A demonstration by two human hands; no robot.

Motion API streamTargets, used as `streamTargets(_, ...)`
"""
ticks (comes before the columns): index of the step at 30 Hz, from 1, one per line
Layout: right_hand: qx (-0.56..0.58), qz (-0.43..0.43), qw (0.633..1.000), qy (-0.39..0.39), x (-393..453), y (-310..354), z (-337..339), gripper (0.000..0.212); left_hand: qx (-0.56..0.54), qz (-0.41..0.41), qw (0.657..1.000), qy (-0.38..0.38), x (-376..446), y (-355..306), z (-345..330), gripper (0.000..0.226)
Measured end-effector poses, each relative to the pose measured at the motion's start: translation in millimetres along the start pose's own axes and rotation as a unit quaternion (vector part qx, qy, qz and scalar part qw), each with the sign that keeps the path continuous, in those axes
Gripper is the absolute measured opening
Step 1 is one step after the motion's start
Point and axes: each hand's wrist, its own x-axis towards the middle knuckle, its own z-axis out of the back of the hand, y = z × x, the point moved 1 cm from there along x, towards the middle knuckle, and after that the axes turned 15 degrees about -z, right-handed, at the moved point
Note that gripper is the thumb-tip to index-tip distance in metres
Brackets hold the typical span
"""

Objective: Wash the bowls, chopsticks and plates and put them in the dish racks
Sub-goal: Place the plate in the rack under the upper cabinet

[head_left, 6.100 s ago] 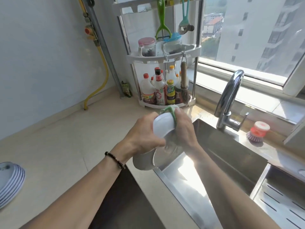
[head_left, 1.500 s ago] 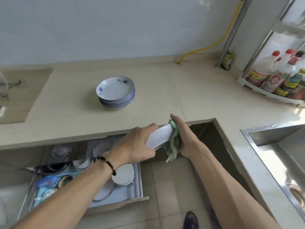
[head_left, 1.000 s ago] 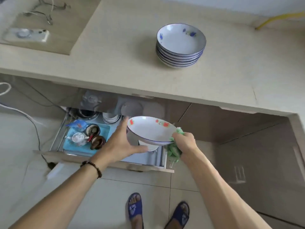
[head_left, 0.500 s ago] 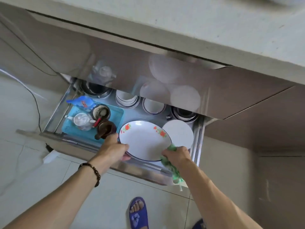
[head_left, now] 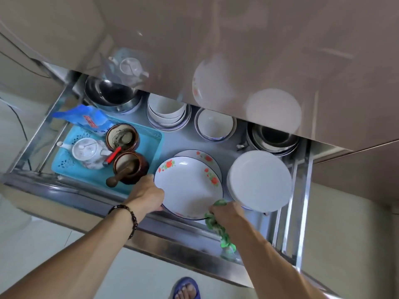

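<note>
Plate [head_left: 187,186] with red flowers, low centre of frame, hovers over a matching plate [head_left: 203,156] in the pull-out rack [head_left: 289,212]. Left hand [head_left: 149,196] grips its rim; right hand [head_left: 225,212] pinches rim and green cloth [head_left: 223,234]. Glazed ceramic: likely stiff, slippery, breakable; opposite rim edges look safest.

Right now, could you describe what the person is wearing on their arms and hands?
Both forearms are bare, with no sleeves in view. The left hand has a dark beaded bracelet around its wrist. The right hand shows no glove, ring or band.
</note>
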Motion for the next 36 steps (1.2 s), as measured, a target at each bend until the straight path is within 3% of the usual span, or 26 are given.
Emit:
streamTargets(5, 0.047, -0.019, 0.999, -0.013, 25, 3, -19, 0.044, 0.006, -0.019, 1.000, -0.021, 28, 11, -13, 0.032)
streamTargets(14, 0.087, -0.024, 0.994, -0.062, 40, 11, -26, 0.045, -0.013, 0.035, 0.999, 0.007, 40, 21, -23, 0.030)
streamTargets(24, 0.020, 0.036, 0.996, -0.083, 36, 12, -21, 0.034, -0.084, 0.073, 0.992, 0.051, 40, 21, -32, 0.051)
streamTargets(31, -0.011, 0.037, 0.996, -0.075, 23, -6, -9, 0.043, -0.021, 0.047, 0.997, 0.058, 35, 15, -40, 0.072)
streamTargets(36, 0.002, 0.074, 0.994, -0.083, 5, -7, -4, 0.053, 0.005, 0.042, 0.996, 0.075, 25, 9, -37, 0.062)
